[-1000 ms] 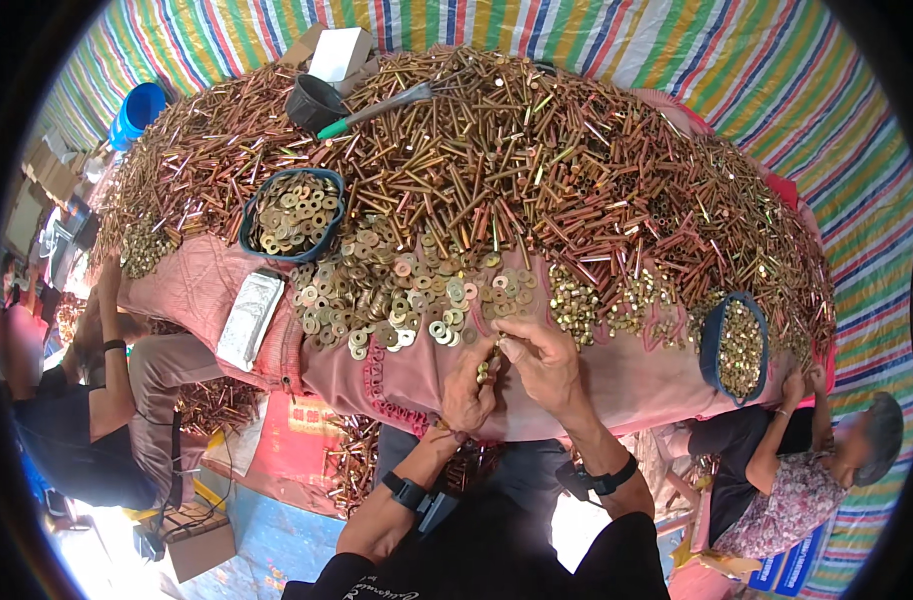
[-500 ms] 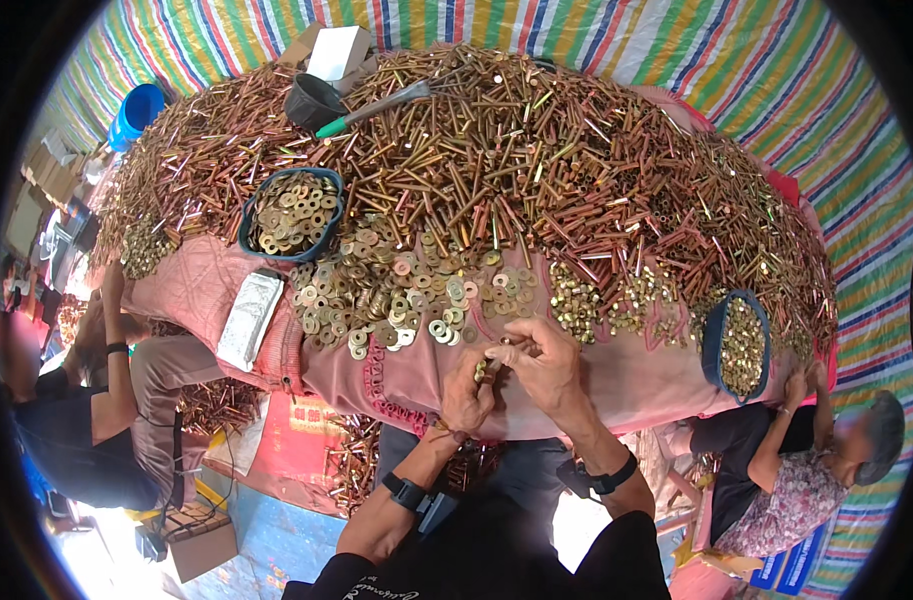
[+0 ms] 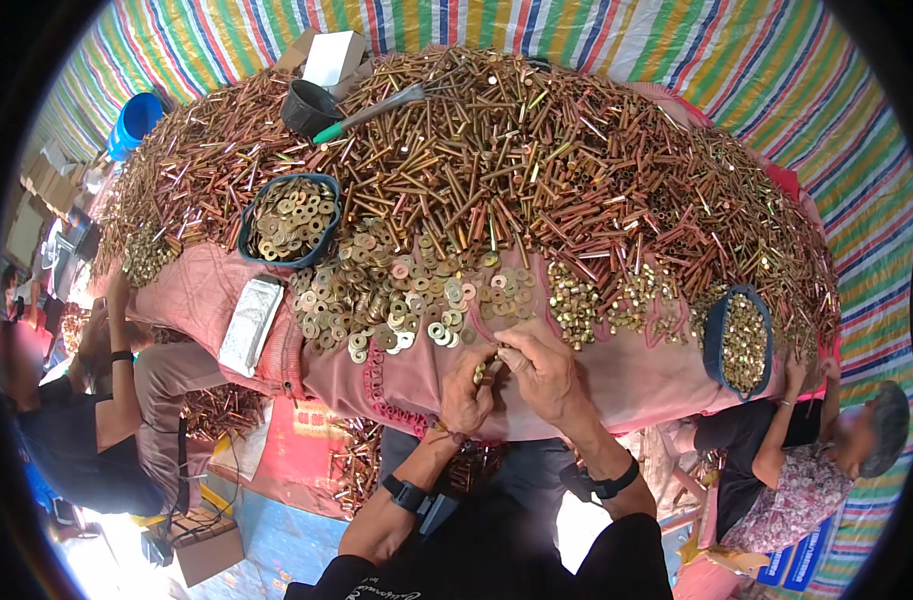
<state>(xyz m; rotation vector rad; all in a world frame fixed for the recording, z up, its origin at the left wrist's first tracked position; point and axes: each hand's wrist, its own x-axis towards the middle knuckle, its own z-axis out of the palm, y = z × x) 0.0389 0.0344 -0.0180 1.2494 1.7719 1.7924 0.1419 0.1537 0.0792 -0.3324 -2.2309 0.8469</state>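
Note:
My two hands meet over the near edge of the pink cloth. My left hand is closed around a few small brass-coloured metal pieces, which look like nuts and show between thumb and fingers. Close against it, my right hand is pinched with its fingertips at the left hand's fingers. Whatever those fingertips hold is hidden. Just beyond the hands lie loose flat washers, and to the right of these are small piles of brass-coloured nuts.
A large heap of long bolts covers the far side. On it rest a black tub and a green-handled tool. One blue basket holds washers, another nuts. A silver packet lies left. Co-workers sit either side.
My right fingers have drawn down and closer to my left fingers, and the piece seen at their tips earlier is now hidden. Both hands stay in nearly the same place.

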